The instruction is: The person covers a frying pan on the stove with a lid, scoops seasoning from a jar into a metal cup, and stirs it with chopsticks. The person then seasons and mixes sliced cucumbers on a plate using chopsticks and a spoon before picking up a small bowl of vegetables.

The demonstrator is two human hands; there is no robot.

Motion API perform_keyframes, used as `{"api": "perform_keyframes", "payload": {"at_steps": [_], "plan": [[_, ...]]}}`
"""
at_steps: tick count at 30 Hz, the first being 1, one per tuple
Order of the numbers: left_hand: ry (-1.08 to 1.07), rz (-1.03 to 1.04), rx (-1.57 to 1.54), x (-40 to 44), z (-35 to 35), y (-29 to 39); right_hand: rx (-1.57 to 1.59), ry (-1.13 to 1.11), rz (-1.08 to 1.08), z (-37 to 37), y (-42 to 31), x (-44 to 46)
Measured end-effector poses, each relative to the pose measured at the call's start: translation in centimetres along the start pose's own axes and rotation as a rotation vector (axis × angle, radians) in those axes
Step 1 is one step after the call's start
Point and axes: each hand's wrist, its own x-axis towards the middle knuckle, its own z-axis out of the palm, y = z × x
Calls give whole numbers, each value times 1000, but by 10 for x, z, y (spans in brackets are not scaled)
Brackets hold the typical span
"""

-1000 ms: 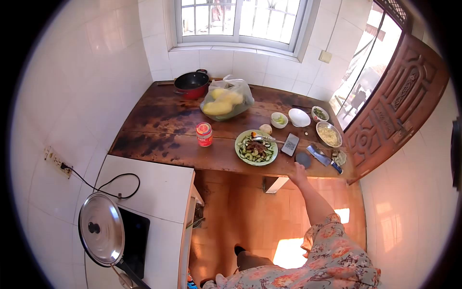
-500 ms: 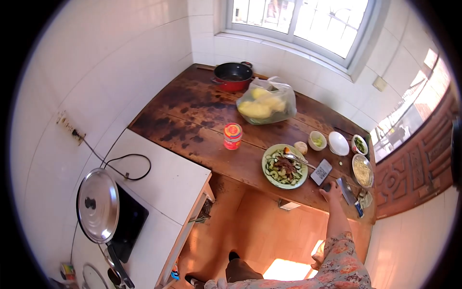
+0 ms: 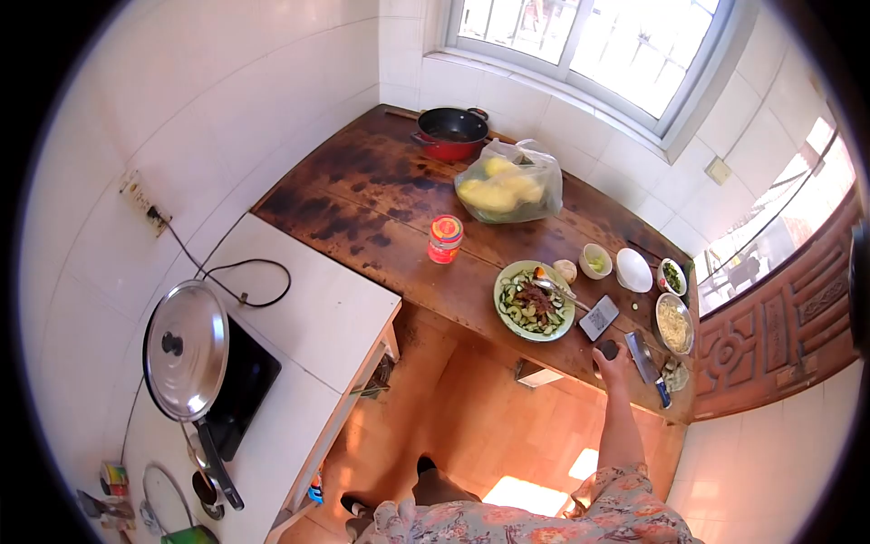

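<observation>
At far left, a power cord (image 3: 263, 263) is leaving a wall socket (image 3: 138, 199) and looping across a white-tiled bench (image 3: 304, 358). There a silvery lid (image 3: 197, 335) is resting over a black hob (image 3: 249, 385), a dark handle (image 3: 216, 462) projecting from beneath it. On the wooden bench (image 3: 376, 267) before me, a red jar (image 3: 444, 243) is standing upright; a red pot (image 3: 450, 145) is sitting behind it. Next, a translucent bag (image 3: 524, 210) is holding yellow items, and a pale green bowl (image 3: 500, 317) of green slices is carrying a spoon (image 3: 557, 288) over its rim. Just right of the bowl, a flat pale device (image 3: 599, 318) is lying on the wood. Near this device, by the bench's front edge, the right hand (image 3: 613, 366) is grasping a dark round object (image 3: 607, 347) between thumb and fingers; whether the object is touching the wood, I cannot tell. The left hand's state I cannot tell either. Farther right, a white bowl (image 3: 633, 270) is standing behind, a knife (image 3: 647, 364) is lying just beside the right hand, and a bowl of pale shreds (image 3: 673, 325) is standing near the door (image 3: 770, 335).
</observation>
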Motion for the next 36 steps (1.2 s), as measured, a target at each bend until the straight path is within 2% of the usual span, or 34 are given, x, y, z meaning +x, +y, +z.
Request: {"api": "perform_keyframes", "payload": {"at_steps": [1,4,9,11,14,17,18,19,21,25,29,31,33,36], "plan": [[-6,-3,-32,-9,5,0,0,-20,-19,-1,-5,-7],[-20,-22,-128,-42,15,4,-82,-156,118,-9,-27,-30],[-23,-53,-158,-28,4,3,-45,-209,48,-18,-52,-55],[-450,-345,-182,23,-39,-13,18,-254,-85,-14,-74,-65],[-351,-231,-43,27,-38,-31,134,-389,-383,-3,-106,-92],[-441,-286,-12,24,-21,-44,244,-588,-633,9,-138,-136],[-486,-350,-167,-14,2,-34,245,-679,-715,13,-150,-153],[-493,-347,-164,-41,31,-32,246,-771,-798,17,-162,-171],[-478,-222,89,-80,74,-28,290,-892,-880,19,-187,-212],[-855,-109,373,-158,169,-9,369,-1161,-1066,13,-233,-281],[-1011,-135,412,-207,239,4,400,-1252,-1146,0,-257,-317],[-1055,-170,344,-230,257,12,462,-1281,-1224,-8,-266,-327],[-1152,-216,240,-214,249,4,453,-1345,-1190,-14,-270,-331],[-1128,-213,227,-216,238,5,450,-1362,-1234,-9,-263,-342]]}}
